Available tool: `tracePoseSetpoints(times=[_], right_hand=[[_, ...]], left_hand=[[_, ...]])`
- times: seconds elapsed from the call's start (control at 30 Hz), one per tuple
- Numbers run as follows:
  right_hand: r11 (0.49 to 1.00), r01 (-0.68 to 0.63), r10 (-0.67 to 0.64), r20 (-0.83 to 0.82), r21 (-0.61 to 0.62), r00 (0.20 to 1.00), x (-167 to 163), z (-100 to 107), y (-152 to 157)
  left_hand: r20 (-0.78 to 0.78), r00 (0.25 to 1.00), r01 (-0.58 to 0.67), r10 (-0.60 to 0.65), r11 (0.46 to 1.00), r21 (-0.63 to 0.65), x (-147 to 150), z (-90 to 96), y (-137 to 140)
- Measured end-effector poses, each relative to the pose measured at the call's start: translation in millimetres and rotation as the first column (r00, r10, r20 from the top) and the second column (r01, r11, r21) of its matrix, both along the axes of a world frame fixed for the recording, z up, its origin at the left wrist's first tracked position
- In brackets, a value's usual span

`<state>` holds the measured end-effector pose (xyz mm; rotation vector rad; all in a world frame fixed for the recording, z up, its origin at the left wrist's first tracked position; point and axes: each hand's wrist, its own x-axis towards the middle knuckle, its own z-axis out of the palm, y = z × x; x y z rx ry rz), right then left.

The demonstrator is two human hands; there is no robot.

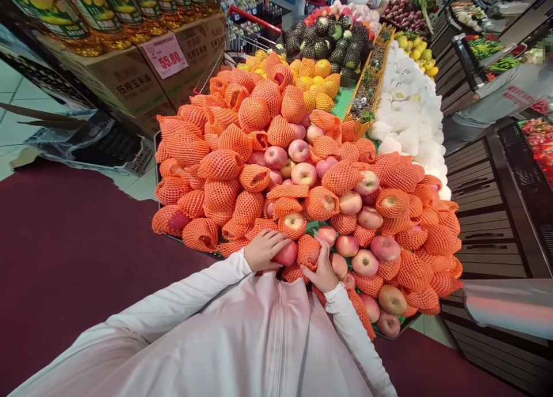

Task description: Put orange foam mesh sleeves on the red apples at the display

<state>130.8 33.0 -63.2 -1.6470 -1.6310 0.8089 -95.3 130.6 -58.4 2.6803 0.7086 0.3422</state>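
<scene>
Left hand (264,250) grasps an apple (287,254); right hand (324,271), apart, grasps a netted apple (308,249) beside it; jostling could dislodge either.

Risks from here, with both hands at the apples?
The bare apple at the left hand is unwrapped, so it could bruise if knocked. Moving the netted apple at the right hand might unsettle the closely packed pile. The bare corner apple sits at the pile's edge and could roll off.
</scene>
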Motion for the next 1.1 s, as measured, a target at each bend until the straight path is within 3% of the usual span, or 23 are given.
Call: tracePoseSetpoints(times=[0.17,0.33,0.47,0.57,0.63,0.7,0.77,0.83,0.97,1.1], right_hand=[[0.997,0.075,-0.075,0.095,0.004,0.993,-29,-8,8],[0.964,0.267,-0.266,0.123,0.013,0.956,-52,-15,12],[0.965,0.239,-0.255,-0.168,-0.108,0.952,-36,-25,13],[0.975,0.159,-0.203,-0.326,-0.158,0.923,-21,-29,13],[0.96,0.19,-0.231,-0.204,-0.204,0.951,-19,-23,13],[0.918,0.27,-0.259,0.074,-0.292,0.963,-25,-12,17],[0.866,0.345,-0.2,0.381,-0.362,0.903,-36,1,22],[0.85,0.357,-0.075,0.582,-0.387,0.81,-52,11,29],[0.879,0.266,0.101,0.699,-0.396,0.708,-76,18,36],[0.893,0.108,0.205,0.608,-0.437,0.767,-56,15,33]], left_hand=[[0.322,0.929,-0.191,0.183,0.982,-0.007,-38,13.7,9],[0.476,0.768,-0.452,0.428,0.889,-0.07,-62,37.2,18],[0.527,0.69,-0.539,0.496,0.838,-0.083,-67,42.0,20],[0.554,0.68,-0.531,0.48,0.844,-0.078,-64,42.2,20],[0.58,0.685,-0.504,0.441,0.862,-0.06,-61,42.9,19],[0.601,0.689,-0.481,0.405,0.876,-0.039,-59,43.9,19],[0.61,0.689,-0.475,0.39,0.879,-0.025,-58,44.9,19],[0.606,0.688,-0.485,0.399,0.874,-0.024,-60,45.3,18],[0.601,0.678,-0.507,0.423,0.861,-0.033,-65,44.2,20],[0.61,0.666,-0.516,0.429,0.856,-0.037,-65,43.4,22]])
